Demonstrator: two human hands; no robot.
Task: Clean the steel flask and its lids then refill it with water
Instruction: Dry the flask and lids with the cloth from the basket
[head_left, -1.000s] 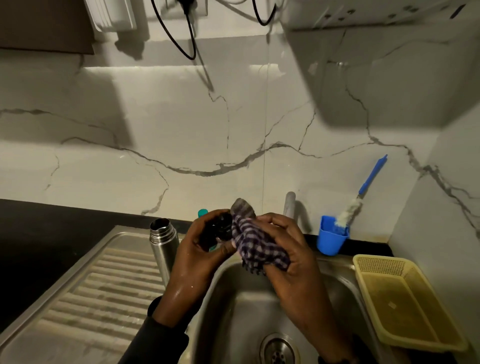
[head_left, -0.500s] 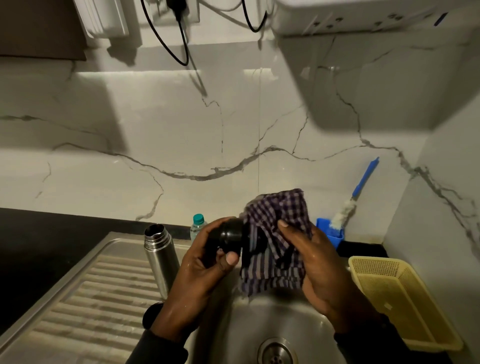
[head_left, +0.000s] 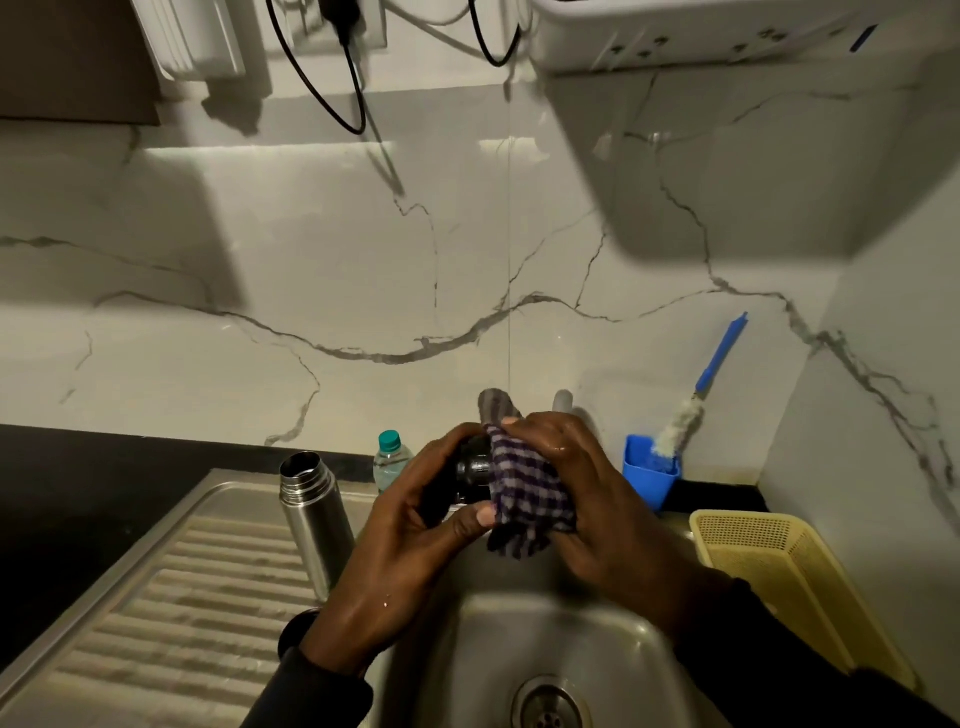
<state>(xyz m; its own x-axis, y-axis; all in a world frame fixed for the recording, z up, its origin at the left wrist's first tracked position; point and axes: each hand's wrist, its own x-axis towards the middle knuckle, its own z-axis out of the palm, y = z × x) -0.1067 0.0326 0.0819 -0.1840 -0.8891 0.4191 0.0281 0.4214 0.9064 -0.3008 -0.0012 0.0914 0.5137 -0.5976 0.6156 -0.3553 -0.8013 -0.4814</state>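
Two hands meet over the steel sink basin (head_left: 498, 644), and I read the scene from the left. Farthest left I see the ribbed steel draining board (head_left: 156, 613), and at its right edge the uncapped cylindrical steel flask (head_left: 314, 519) stands upright with its mouth open to the camera. Just behind and right of it, against the marble backsplash (head_left: 311, 260), stands a small clear plastic bottle with a teal cap (head_left: 389, 457), partly hidden by my left hand. That left hand (head_left: 410, 540) comes up from the lower left in a dark sleeve, wrist bent, fingers curled over the top of the black round flask lid (head_left: 470, 470) and thumb pressed across below it, so the lid is gripped between them above the basin. Touching the lid on its right is the purple and grey checked cloth (head_left: 524, 499), bunched around that side. My right hand (head_left: 582, 493) reaches in from the lower right, its fingers closed over the cloth and holding it against the lid, with one corner of cloth poking up behind the knuckles. Right of the hands, a blue plastic cup (head_left: 649, 475) stands at the wall with a blue-handled bottle brush (head_left: 696, 395) leaning in it, and a yellow plastic strainer basket (head_left: 795, 582) lies beside the sink.
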